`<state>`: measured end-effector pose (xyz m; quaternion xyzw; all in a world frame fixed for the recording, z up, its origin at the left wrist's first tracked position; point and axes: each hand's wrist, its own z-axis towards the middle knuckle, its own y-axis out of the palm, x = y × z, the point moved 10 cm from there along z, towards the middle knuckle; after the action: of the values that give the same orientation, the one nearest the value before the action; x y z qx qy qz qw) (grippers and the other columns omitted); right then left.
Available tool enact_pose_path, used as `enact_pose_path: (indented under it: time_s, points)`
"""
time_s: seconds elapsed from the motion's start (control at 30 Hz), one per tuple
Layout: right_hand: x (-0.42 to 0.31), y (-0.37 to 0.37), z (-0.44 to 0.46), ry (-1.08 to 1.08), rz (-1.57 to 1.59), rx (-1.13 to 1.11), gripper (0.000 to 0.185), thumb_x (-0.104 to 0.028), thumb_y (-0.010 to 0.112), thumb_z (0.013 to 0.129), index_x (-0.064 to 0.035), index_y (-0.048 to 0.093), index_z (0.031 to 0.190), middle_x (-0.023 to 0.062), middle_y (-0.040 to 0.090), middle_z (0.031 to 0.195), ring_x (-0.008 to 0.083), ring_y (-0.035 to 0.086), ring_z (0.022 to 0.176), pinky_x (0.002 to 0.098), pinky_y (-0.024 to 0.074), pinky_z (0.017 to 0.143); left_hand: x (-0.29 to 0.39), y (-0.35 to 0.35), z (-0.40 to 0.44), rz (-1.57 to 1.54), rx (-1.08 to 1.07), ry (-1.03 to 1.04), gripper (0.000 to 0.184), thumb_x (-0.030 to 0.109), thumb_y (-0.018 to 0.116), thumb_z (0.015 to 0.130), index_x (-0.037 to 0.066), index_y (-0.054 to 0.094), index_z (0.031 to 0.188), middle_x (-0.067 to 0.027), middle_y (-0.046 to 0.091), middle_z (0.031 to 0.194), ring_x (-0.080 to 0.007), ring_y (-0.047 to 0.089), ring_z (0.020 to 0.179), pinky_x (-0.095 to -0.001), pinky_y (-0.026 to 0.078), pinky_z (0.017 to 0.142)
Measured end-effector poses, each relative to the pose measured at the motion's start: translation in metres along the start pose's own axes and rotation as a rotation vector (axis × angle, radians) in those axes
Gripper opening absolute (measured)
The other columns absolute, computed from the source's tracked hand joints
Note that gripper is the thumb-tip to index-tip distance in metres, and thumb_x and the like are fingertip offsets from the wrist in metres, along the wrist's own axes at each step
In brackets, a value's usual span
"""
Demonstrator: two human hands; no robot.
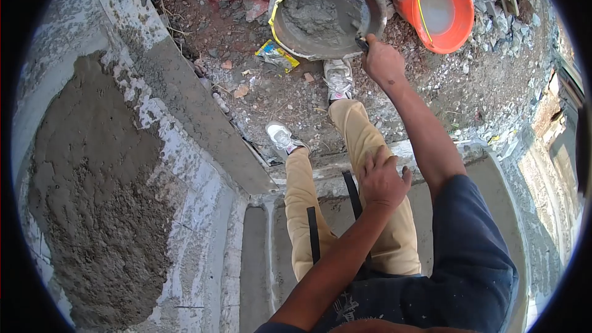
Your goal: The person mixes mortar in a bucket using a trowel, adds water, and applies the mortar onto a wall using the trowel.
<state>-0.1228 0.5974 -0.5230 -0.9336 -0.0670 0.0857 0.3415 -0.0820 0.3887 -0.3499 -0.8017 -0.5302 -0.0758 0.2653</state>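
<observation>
No text is legible: white print [346,309] on the dark-blue fabric shirt [401,299] and the crumpled yellow-and-blue wrapper's [277,56] markings are unreadable.

Bucket [381,6]: round, dark grey, wide-mouthed, standing mouth up on the stony ground [290,102], its rim smeared with dried grey.
Bail: yellow along one stretch and whitish along another (crusted, by the look of it), swung down against the far left side of the rim.
Mortar [317,15]: wet and grey, lumpy toward the left, filling the bucket's bottom; its depth cannot be told.
Trowel-like tool [361,44]: black handle gripped in the right hand [383,63], mortar-coated end inside the bucket's near right side.
</observation>
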Motion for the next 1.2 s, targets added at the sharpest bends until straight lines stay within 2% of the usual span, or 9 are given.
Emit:
enact_pose_path:
  time_s: [0.1, 0.3, 0.37, 0.43, 0.53, 0.63, 0.73, 0.93, 1.2]
  points:
    - [-0.083, 0.063, 0.058, -0.045, 0.307, -0.107, 0.045, -0.02, 0.064, 0.083, -0.0024, 0.061, 0.124, 0.0271, 0.071, 0.108, 0.0408, 0.07, 0.103, 0.0509, 0.0541, 0.091, -0.006, 0.013, -0.004, 0.098, 0.091, 0.122, 0.038, 0.032, 0.066, 0.086, 0.007, 0.069, 0.115, -0.0113, 0.057, 0.136, -0.0378, 0.051, 0.127, -0.0467, 0.042, 0.1]
    - [-0.109, 0.106, 0.023, 0.175, 1.542, -0.499, 0.016, -0.019, 0.067, 0.088, -0.0068, 0.059, 0.095, 0.0029, 0.061, 0.073, 0.0121, 0.056, 0.052, 0.0309, 0.0449, 0.044, -0.064, 0.078, -0.011, -0.799, 0.017, -0.211, 0.044, 0.03, 0.055, 0.094, 0.007, 0.058, 0.132, -0.011, 0.059, 0.131, -0.0343, 0.053, 0.122, -0.0446, 0.042, 0.096]
    - [-0.117, 0.102, 0.008, 0.253, 1.904, -0.764, 0.015, -0.02, 0.066, 0.091, -0.0079, 0.059, 0.097, 0.0016, 0.06, 0.072, 0.0112, 0.056, 0.053, 0.0304, 0.046, 0.045, -0.067, 0.078, -0.013, -0.726, 0.089, -0.191, 0.045, 0.028, 0.055, 0.094, 0.007, 0.056, 0.134, -0.0103, 0.059, 0.132, -0.0341, 0.052, 0.125, -0.0443, 0.042, 0.096]
    - [-0.118, 0.081, -0.012, 0.204, 2.18, -0.986, 0.019, -0.027, 0.065, 0.096, -0.0105, 0.059, 0.102, -0.0008, 0.06, 0.073, 0.0089, 0.056, 0.053, 0.0293, 0.0481, 0.045, -0.033, 0.051, -0.01, 0.055, 0.263, 0.074, 0.044, 0.026, 0.054, 0.095, 0.007, 0.055, 0.135, -0.0096, 0.059, 0.132, -0.0339, 0.052, 0.127, -0.0442, 0.042, 0.098]
    - [-0.084, 0.039, -0.055, 0.137, 2.214, -0.994, 0.022, -0.033, 0.061, 0.098, -0.0122, 0.059, 0.106, -0.002, 0.06, 0.072, 0.0083, 0.059, 0.055, 0.0288, 0.0484, 0.045, -0.016, 0.023, -0.005, 0.112, 0.14, 0.062, 0.042, 0.028, 0.06, 0.091, 0.009, 0.062, 0.129, -0.0092, 0.057, 0.138, -0.0356, 0.051, 0.13, -0.046, 0.041, 0.101]
    - [-0.017, 0.025, -0.033, 0.18, 1.564, -0.635, 0.029, -0.036, 0.06, 0.098, -0.0092, 0.06, 0.11, 0.0046, 0.065, 0.072, 0.0176, 0.068, 0.064, 0.0376, 0.0569, 0.057, -0.003, 0.009, -0.005, 0.068, 0.025, 0.011, 0.038, 0.032, 0.065, 0.086, 0.012, 0.071, 0.118, -0.0089, 0.055, 0.143, -0.0378, 0.049, 0.132, -0.0479, 0.04, 0.105]
    - [-0.03, -0.022, 0.017, -0.125, -0.029, 0.172, 0.024, -0.027, 0.06, 0.096, -0.0064, 0.06, 0.109, 0.0158, 0.071, 0.082, 0.0292, 0.074, 0.079, 0.042, 0.06, 0.069, -0.001, 0.015, -0.004, 0.056, -0.026, -0.042, 0.036, 0.034, 0.07, 0.081, 0.014, 0.074, 0.112, -0.0103, 0.052, 0.147, -0.0388, 0.048, 0.133, -0.0483, 0.038, 0.111]
    - [-0.059, -0.034, -0.03, -0.44, -0.341, -0.053, 0.02, -0.011, 0.058, 0.091, -0.003, 0.059, 0.11, 0.0209, 0.073, 0.09, 0.0336, 0.074, 0.09, 0.0428, 0.0601, 0.076, -0.003, 0.015, -0.009, 0.007, 0.005, -0.026, 0.042, 0.038, 0.069, 0.081, 0.012, 0.075, 0.113, -0.0117, 0.053, 0.146, -0.0391, 0.047, 0.134, -0.0494, 0.038, 0.111]
    - [-0.049, -0.01, 0.052, -0.257, -0.194, 0.135, 0.02, -0.01, 0.05, 0.096, -0.0036, 0.058, 0.113, 0.0208, 0.073, 0.095, 0.0361, 0.074, 0.091, 0.047, 0.0588, 0.078, 0.003, 0.014, -0.008, 0.054, 0.003, -0.022, 0.042, 0.039, 0.069, 0.082, 0.011, 0.075, 0.113, -0.0114, 0.054, 0.145, -0.0404, 0.047, 0.132, -0.0495, 0.04, 0.109]
